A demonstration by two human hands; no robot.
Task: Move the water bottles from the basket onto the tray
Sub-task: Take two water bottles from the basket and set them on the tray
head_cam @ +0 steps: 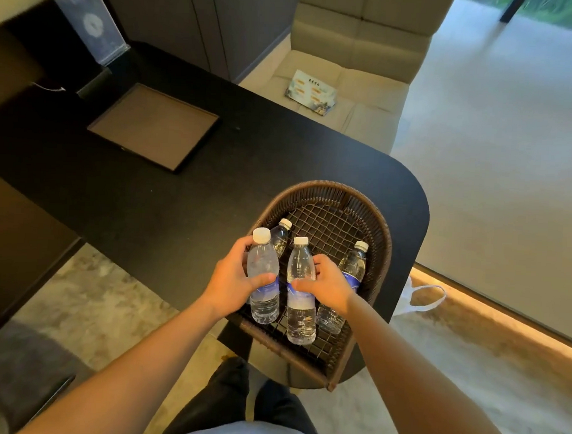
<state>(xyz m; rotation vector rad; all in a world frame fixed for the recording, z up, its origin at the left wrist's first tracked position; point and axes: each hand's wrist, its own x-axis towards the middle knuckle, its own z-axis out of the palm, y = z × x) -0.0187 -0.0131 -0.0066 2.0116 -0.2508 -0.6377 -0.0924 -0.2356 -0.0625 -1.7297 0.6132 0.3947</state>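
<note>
A dark woven basket (381,221) stands on the rounded near end of the black table (180,205). Several clear water bottles with white caps and blue labels are in it. My left hand (232,280) grips the leftmost bottle (264,275) around its middle. My right hand (327,282) is closed on the middle bottle (300,302). Another bottle (349,275) stands at the right, untouched, and a further one (281,234) shows behind the left one. The empty square tray (154,125), brown with a dark rim, lies on the table farther left.
A beige chair (349,88) with a printed card (311,91) on its seat stands behind the table. An acrylic sign holder (93,24) stands at the table's far left. A white plastic bag (419,296) lies on the floor at the right.
</note>
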